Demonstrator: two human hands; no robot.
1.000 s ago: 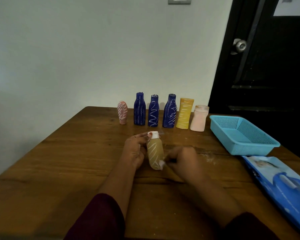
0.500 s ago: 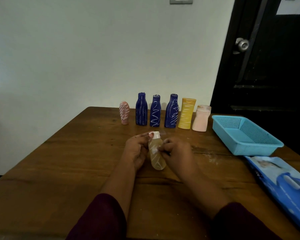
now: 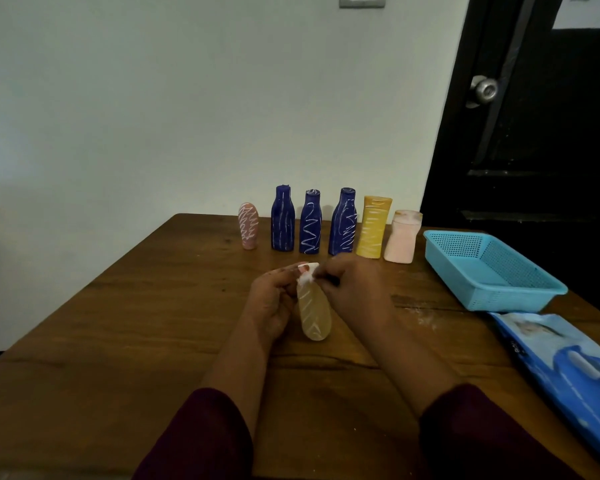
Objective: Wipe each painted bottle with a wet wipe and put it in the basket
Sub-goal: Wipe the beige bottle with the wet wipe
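My left hand (image 3: 269, 299) grips a tan bottle (image 3: 314, 315) with white zigzag paint, held above the middle of the wooden table (image 3: 118, 341). My right hand (image 3: 355, 292) pinches a small white wet wipe (image 3: 307, 278) against the bottle's top end. Several painted bottles stand in a row at the table's far edge: a pink one (image 3: 248, 230), three dark blue ones (image 3: 310, 226), a yellow one (image 3: 374, 226) and a pale pink one (image 3: 402, 236). The light blue basket (image 3: 534, 289) sits at the right with nothing seen inside it.
A blue pack of wet wipes (image 3: 568, 368) lies on the table's right edge, near the basket. A white wall stands behind the table. A dark door with a metal knob (image 3: 484, 90) is at the back right.
My right hand with the wipe has moved from the bottle's lower end up along its side to the top. My left hand keeps hold of the bottle.
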